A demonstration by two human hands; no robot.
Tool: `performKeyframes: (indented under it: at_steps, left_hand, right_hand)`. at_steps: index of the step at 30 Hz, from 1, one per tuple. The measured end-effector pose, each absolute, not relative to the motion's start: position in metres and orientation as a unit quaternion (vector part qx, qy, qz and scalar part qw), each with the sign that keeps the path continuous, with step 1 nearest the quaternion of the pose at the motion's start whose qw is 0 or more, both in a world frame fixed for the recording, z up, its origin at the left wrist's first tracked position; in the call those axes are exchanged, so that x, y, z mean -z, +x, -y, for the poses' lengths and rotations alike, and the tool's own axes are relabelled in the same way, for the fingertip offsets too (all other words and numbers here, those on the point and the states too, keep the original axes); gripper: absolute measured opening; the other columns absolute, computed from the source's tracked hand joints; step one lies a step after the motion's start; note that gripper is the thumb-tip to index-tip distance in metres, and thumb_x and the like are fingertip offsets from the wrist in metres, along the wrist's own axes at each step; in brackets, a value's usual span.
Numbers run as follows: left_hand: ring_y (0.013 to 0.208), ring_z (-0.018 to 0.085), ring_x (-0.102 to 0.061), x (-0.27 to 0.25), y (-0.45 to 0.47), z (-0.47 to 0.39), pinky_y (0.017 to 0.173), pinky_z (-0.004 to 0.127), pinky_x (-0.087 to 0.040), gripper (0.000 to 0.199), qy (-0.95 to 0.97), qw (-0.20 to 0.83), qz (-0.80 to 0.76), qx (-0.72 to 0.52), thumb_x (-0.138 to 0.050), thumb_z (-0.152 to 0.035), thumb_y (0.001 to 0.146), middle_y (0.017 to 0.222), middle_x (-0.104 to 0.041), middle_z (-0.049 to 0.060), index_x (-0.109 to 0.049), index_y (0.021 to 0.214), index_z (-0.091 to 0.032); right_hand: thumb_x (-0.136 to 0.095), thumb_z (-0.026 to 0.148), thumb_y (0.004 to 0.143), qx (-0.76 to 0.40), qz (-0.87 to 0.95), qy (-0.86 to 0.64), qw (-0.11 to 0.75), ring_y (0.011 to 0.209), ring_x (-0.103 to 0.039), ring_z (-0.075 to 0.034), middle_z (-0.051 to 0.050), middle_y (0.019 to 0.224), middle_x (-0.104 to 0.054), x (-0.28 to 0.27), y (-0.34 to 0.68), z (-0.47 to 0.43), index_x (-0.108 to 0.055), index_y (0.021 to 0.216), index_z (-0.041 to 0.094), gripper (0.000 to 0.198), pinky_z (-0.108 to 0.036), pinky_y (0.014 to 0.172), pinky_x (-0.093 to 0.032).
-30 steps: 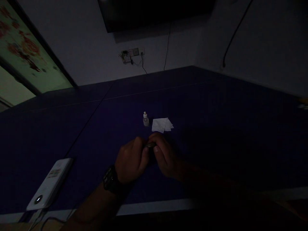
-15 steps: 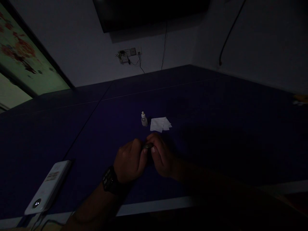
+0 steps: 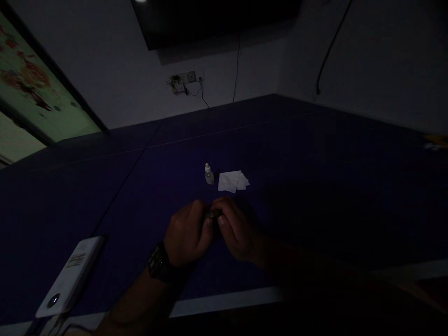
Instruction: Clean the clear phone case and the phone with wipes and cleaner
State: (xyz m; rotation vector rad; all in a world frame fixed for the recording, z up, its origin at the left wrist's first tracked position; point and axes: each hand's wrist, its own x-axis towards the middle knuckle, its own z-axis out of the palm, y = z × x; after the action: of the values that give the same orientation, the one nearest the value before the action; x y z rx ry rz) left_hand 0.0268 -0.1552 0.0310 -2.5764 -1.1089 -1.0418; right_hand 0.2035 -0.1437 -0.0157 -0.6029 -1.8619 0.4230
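White-capped bottle (image 3: 209, 177) stands upright on the table (image 3: 157, 182), contents too dim for me, left of white papers (image 3: 228, 181); nearer, left hand (image 3: 186, 234) and right hand (image 3: 238, 232) together grip a small dark object (image 3: 213, 215).

- two bare hands: one left hand (image 3: 185, 237), one right hand (image 3: 237, 232)
- one small dark object (image 3: 213, 214)
- one small white-capped bottle (image 3: 209, 177)
- at least two white paper sheets (image 3: 228, 181), exact number unclear
- one black wristwatch (image 3: 158, 262)
- one white oblong device (image 3: 68, 279)
- one blue table (image 3: 157, 186)
- one dark wall screen (image 3: 217, 21)
- several wall sockets (image 3: 191, 77), too dim to count
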Motion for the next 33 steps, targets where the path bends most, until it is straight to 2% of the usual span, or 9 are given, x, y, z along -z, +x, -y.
performKeyframes:
  at_steps: [8, 17, 21, 28, 33]
  left_hand:
    - [0.055, 0.015, -0.059, -0.029, 0.027, 0.153, 0.054, 0.029, -0.044, 0.028, -0.855, 0.089, 0.37, 0.351, -0.035, -0.031, 0.111, 0.067, -0.061, -0.001, -0.051, 0.089, -0.023]
    - [0.056, 0.015, -0.058, -0.023, 0.023, 0.151, 0.055, 0.03, -0.044, 0.03, -0.858, 0.089, 0.35, 0.365, -0.036, -0.03, 0.11, 0.067, -0.061, 0.001, -0.052, 0.087, -0.023]
    - [0.06, 0.015, -0.058, -0.025, 0.022, 0.151, 0.058, 0.031, -0.044, 0.032, -0.867, 0.034, 0.338, 0.365, -0.035, -0.033, 0.111, 0.071, -0.062, 0.001, -0.052, 0.086, -0.023]
    - [0.068, 0.016, -0.056, -0.037, 0.019, 0.155, 0.065, 0.032, -0.043, 0.043, -0.858, -0.117, 0.375, 0.331, -0.033, -0.044, 0.114, 0.076, -0.059, 0.001, -0.056, 0.086, -0.021]
    - [0.07, 0.016, -0.053, -0.045, 0.014, 0.154, 0.067, 0.031, -0.043, 0.044, -0.853, -0.181, 0.376, 0.313, -0.035, -0.048, 0.114, 0.076, -0.056, 0.0, -0.053, 0.083, -0.022]
  right_hand:
    - [-0.039, 0.018, 0.105, -0.186, 0.789, -0.275, 0.518, 0.09, -0.062, -0.024, -0.007, 0.098, -0.063, 0.017, 0.205, 0.142, -0.051, 0.107, 0.024, 0.013, -0.04, 0.082, -0.053]
    - [-0.038, 0.018, 0.104, -0.152, 0.784, -0.266, 0.539, 0.086, -0.058, -0.025, -0.006, 0.094, -0.06, 0.018, 0.199, 0.142, -0.049, 0.104, 0.025, 0.014, -0.041, 0.083, -0.051]
    - [-0.036, 0.02, 0.105, -0.204, 0.776, -0.264, 0.535, 0.086, -0.056, -0.024, -0.005, 0.094, -0.057, 0.015, 0.202, 0.146, -0.048, 0.101, 0.026, 0.014, -0.039, 0.082, -0.05]
    - [-0.029, 0.04, 0.113, -0.326, 0.775, -0.246, 0.483, 0.083, -0.051, -0.022, -0.002, 0.09, -0.05, 0.008, 0.216, 0.141, -0.044, 0.094, 0.027, 0.028, -0.039, 0.08, -0.048]
    - [-0.026, 0.05, 0.116, -0.338, 0.798, -0.202, 0.456, 0.084, -0.051, -0.021, -0.002, 0.091, -0.05, 0.0, 0.223, 0.136, -0.045, 0.093, 0.027, 0.038, -0.038, 0.079, -0.048]
